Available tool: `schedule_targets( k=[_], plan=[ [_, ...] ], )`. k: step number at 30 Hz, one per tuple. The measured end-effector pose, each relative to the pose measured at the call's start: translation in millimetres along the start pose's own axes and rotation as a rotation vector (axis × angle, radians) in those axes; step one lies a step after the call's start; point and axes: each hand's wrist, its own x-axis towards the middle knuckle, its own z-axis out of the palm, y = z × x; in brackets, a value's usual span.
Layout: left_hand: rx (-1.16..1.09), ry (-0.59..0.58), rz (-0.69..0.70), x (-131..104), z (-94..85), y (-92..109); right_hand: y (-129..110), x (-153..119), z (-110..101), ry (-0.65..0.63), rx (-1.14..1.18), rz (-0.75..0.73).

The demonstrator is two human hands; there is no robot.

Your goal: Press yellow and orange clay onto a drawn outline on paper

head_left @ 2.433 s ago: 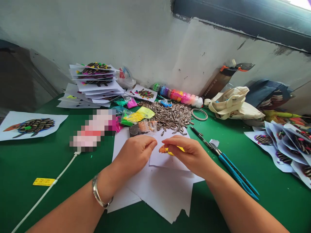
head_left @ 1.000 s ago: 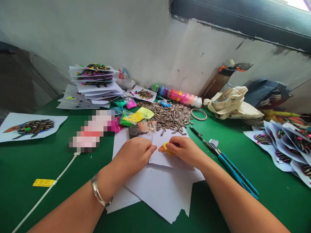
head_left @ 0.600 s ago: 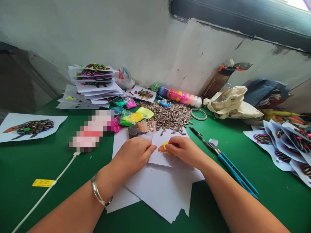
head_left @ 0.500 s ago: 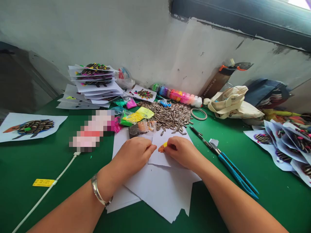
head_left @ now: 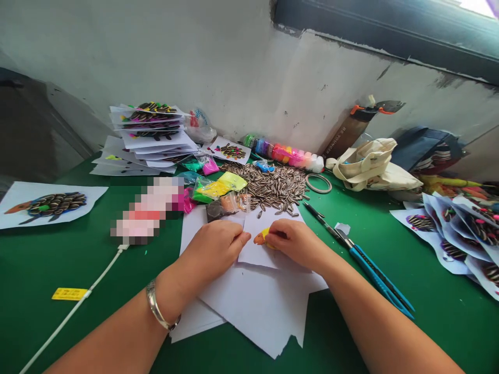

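Note:
A small sheet of white paper [head_left: 253,257] lies on larger white sheets in front of me. On it sits a flat clay figure with an orange head [head_left: 259,239] and a yellow body [head_left: 266,232], partly covered by my right hand [head_left: 292,241]. The fingertips of that hand are pinched together over the yellow clay; whatever is between them is hidden. At the small sheet's left side rests my left hand [head_left: 218,246], closed, thumb against the curled fingers. What it may hold cannot be made out. A silver bangle [head_left: 156,306] circles the left wrist.
Striped sunflower seeds [head_left: 276,187] are heaped behind the paper, beside bags of coloured clay [head_left: 220,186]. A blue-handled tool [head_left: 380,280] and a pen [head_left: 314,209] lie on the right. Seed pictures are stacked [head_left: 154,137] at the back left. A white cable [head_left: 58,332] crosses the left side.
My right hand's fingers have shifted slightly over the clay, and more of the yellow body shows beneath them. My left hand stays about where it was.

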Motion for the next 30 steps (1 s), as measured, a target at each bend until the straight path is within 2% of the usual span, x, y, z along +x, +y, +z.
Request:
schedule_targets(
  k=[3,6,10,14,18,23,26,30],
  plan=[
    [-0.006,-0.006,-0.005,0,0.3,-1,2,-8,-11,-0.018,0.086,-0.092],
    [-0.002,-0.005,-0.004,0,0.4,-2,-1,-17,-21,-0.054,0.073,-0.225],
    [0.021,0.009,0.014,-2,1.8,-2,-5,-21,-24,-0.087,0.038,-0.264],
    [0.083,0.141,0.110,-4,5.6,-2,-1,-18,-22,-0.067,0.011,-0.253],
    [0.071,0.254,0.195,-5,9.3,-3,0,-16,-19,-0.003,-0.165,-0.287],
    [0.007,0.175,0.287,-5,15.2,-4,-8,-21,-20,-0.020,-0.355,-0.305],
    [0.029,0.097,0.281,-4,17.2,-4,-14,-24,-21,-0.072,-0.416,-0.299],
    [0.040,0.077,0.267,-2,15.6,-3,-15,-25,-22,-0.089,-0.447,-0.301]
  ],
)
